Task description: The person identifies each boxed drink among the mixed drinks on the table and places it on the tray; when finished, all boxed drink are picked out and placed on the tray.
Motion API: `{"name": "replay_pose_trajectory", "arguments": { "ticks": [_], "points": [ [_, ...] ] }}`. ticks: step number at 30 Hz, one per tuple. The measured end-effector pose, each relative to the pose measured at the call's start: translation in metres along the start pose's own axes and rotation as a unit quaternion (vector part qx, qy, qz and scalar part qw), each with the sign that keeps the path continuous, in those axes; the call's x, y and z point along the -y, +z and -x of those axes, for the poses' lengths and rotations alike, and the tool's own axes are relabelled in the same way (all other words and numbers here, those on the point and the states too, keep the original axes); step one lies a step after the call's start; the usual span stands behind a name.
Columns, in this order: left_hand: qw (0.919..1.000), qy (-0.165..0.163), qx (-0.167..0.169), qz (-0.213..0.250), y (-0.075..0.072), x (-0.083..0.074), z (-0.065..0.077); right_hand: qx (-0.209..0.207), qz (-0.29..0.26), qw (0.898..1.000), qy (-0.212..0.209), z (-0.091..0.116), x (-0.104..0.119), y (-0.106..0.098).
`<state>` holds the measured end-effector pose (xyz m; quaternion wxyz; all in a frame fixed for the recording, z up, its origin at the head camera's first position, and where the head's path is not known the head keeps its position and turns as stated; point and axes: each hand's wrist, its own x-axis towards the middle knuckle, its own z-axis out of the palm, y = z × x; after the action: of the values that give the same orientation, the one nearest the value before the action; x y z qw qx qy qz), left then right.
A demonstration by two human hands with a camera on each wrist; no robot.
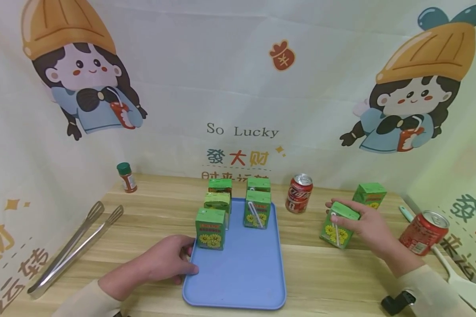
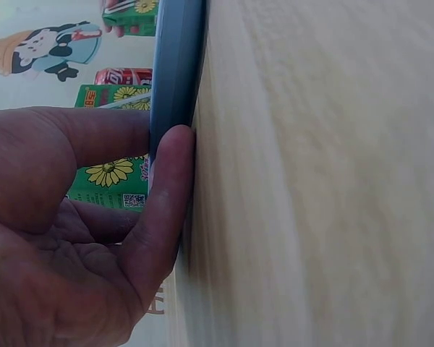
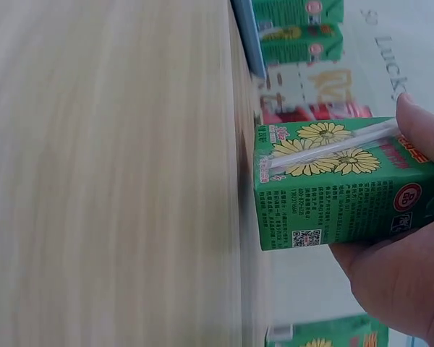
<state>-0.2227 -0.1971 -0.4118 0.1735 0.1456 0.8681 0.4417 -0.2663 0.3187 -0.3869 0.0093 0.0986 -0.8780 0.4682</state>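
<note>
My left hand (image 1: 174, 259) holds the left rim of a blue tray (image 1: 238, 281), and the left wrist view shows thumb and fingers at that rim. Several green drink cartons stand on the tray in two columns, among them a front left carton (image 1: 210, 231) and a right carton with a straw (image 1: 257, 211). To the right of the tray, my right hand (image 1: 361, 222) grips another drink carton (image 1: 339, 229) near its top. In the right wrist view this held carton (image 3: 333, 181) shows yellow flowers and a wrapped straw, its base close over the table.
Behind the right hand stands another carton (image 1: 369, 193). One red can (image 1: 299, 193) is right of the tray, another red can (image 1: 424, 231) beside the right forearm, near a white spatula (image 1: 468, 286). Metal tongs (image 1: 79, 246) and a green-capped spice bottle (image 1: 127, 178) are at left.
</note>
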Motion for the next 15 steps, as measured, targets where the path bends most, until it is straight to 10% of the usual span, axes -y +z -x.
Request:
{"name": "replay_pose_trajectory", "arguments": {
  "ticks": [15],
  "points": [
    [1.0, 0.0, 0.005, -0.001, -0.001, 0.0, -0.001, 0.065, -0.078, 0.994, -0.05, -0.009, 0.04, 0.039]
  ]
}}
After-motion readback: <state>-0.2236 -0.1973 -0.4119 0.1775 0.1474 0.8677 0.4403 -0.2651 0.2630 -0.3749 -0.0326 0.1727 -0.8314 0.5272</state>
